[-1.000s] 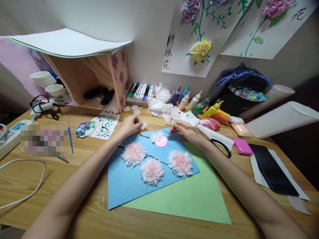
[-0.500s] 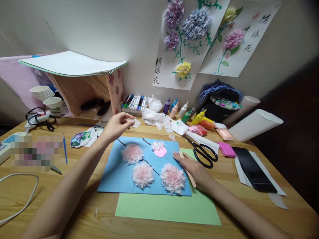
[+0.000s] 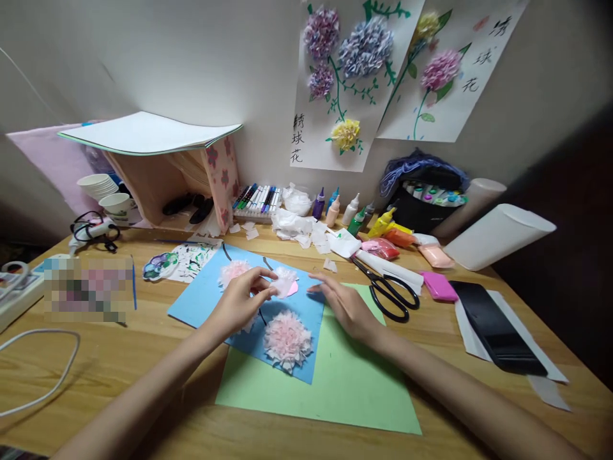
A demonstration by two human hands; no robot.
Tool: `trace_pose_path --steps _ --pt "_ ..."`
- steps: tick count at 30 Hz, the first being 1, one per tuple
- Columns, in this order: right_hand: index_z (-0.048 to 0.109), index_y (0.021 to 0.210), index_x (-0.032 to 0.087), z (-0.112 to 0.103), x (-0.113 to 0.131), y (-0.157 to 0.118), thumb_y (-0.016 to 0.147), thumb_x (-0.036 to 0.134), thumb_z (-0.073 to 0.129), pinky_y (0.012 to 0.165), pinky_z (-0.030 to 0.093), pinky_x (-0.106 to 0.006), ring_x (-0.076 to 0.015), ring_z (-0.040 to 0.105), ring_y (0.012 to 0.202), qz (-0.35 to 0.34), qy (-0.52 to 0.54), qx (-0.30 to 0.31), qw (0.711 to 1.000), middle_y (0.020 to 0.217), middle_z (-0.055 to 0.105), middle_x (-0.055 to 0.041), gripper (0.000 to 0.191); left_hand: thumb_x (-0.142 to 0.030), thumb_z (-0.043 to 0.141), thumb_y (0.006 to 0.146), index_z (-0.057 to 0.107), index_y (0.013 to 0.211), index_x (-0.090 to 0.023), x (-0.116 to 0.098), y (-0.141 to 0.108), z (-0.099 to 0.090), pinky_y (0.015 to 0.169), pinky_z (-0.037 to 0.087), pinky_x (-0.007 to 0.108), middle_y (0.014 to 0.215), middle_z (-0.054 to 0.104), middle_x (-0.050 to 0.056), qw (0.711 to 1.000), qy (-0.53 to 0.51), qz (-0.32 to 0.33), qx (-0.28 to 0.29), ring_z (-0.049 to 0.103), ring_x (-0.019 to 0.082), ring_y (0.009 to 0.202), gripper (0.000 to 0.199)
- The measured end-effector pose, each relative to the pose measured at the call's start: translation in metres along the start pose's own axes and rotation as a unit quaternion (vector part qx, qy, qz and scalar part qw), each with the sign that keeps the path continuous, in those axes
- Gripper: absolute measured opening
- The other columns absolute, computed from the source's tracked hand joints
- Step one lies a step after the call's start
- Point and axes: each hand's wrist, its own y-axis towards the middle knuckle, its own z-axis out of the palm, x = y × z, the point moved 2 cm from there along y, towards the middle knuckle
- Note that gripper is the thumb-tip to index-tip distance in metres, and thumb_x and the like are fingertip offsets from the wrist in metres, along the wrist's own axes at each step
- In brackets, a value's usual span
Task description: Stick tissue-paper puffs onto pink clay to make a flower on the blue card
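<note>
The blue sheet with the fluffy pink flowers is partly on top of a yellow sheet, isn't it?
Not yellow: the head view shows a green sheet underneath. The blue sheet with the fluffy pink flowers is partly on top of it.

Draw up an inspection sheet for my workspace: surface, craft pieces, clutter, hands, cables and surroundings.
Surface: wooden tabletop, with a blue sheet angled over a green sheet.
Craft pieces: pink tissue flower on the blue sheet, others partly hidden; pink disc mostly covered.
Clutter: scissors at right; paint bottles, markers and crumpled tissue along the back.
Hands: left hand holds a tissue piece at the disc; right hand is at the blue sheet's right edge, grip unclear.
Cables: white cable loops at left; dark cord behind.
Surroundings: flower artworks on the wall.
</note>
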Motion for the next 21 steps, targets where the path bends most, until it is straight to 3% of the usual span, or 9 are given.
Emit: trace_pose_path --steps 2,4,7,9,13,21 --pt "0.059 0.117 0.019 -0.006 -0.009 0.021 0.097 0.045 0.025 0.09 0.045 -0.04 -0.0212 0.063 0.09 -0.03 0.058 -0.028 0.997 0.078 0.066 -0.0055 0.047 -0.032 0.057 0.081 0.057 0.1 -0.017 0.003 0.0 0.004 0.073 0.048 0.029 0.077 0.068 0.003 1.0 -0.011 -0.018 0.0 0.064 0.016 0.074 0.024" --pt "0.064 0.103 0.02 -0.005 -0.021 0.036 0.096 0.049 0.023 0.085 0.045 -0.036 -0.0186 0.061 0.082 -0.029 0.103 -0.044 0.993 0.07 0.06 -0.003 0.051 -0.032 0.058 0.08 0.056 0.1 -0.017 0.002 0.004 0.006 0.074 0.048 0.029 0.078 0.069 0.004 0.999 -0.02 -0.036 -0.005 0.065 0.017 0.076 0.025" --pt "0.065 0.081 0.019 0.002 -0.036 0.046 0.095 0.052 0.026 0.071 0.045 -0.031 -0.015 0.056 0.065 -0.004 0.155 -0.025 0.988 0.061 0.054 -0.0006 0.053 -0.031 0.063 0.075 0.057 0.098 -0.016 -0.001 0.012 0.01 0.071 0.048 0.028 0.079 0.071 0.005 0.997 -0.022 -0.073 -0.008 0.066 0.019 0.078 0.028" --pt "0.063 0.076 0.018 0.005 -0.041 0.045 0.094 0.054 0.028 0.067 0.044 -0.03 -0.0141 0.053 0.06 0.017 0.183 -0.004 0.983 0.057 0.052 0.0001 0.053 -0.029 0.066 0.072 0.058 0.096 -0.016 -0.003 0.017 0.012 0.068 0.048 0.027 0.077 0.072 0.004 0.996 -0.011 -0.092 -0.005 0.067 0.019 0.076 0.028" --pt "0.063 0.083 0.016 0.005 -0.041 0.041 0.093 0.054 0.032 0.071 0.046 -0.03 -0.0146 0.057 0.064 0.036 0.202 0.033 0.978 0.063 0.058 -0.0013 0.05 -0.026 0.067 0.069 0.059 0.092 -0.017 -0.001 0.027 0.018 0.066 0.048 0.027 0.072 0.071 0.003 0.995 0.013 -0.095 0.01 0.067 0.018 0.072 0.026" --pt "0.068 0.097 0.021 0.001 -0.037 0.048 0.094 0.049 0.034 0.085 0.045 -0.03 -0.0177 0.06 0.091 -0.015 0.122 0.069 0.99 0.096 0.066 -0.0041 0.044 -0.029 0.066 0.071 0.061 0.095 -0.019 0.002 0.038 0.034 0.063 0.049 0.027 0.077 0.072 0.002 0.996 0.03 -0.083 0.022 0.067 0.018 0.071 0.027"
